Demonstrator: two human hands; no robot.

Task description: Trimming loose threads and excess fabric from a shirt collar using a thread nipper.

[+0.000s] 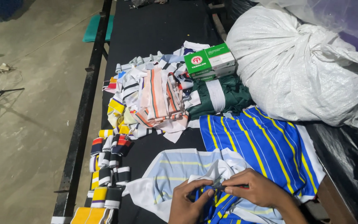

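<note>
The right hand (258,189) pinches a small cutting tool (228,187); the left hand (187,201) grips the blue striped fabric (266,145), best held taut.

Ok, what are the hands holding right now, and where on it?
Left hand pinches the blue-and-yellow striped cloth at its bunched top edge. Right hand holds a thin dark tool by its rear end.

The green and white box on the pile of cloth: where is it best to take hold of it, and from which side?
Grip the green and white box across its two long sides, coming from above. It lies flat on a second box, top face bare, with the white sack close on its right, so a side approach there looks cramped.
</note>
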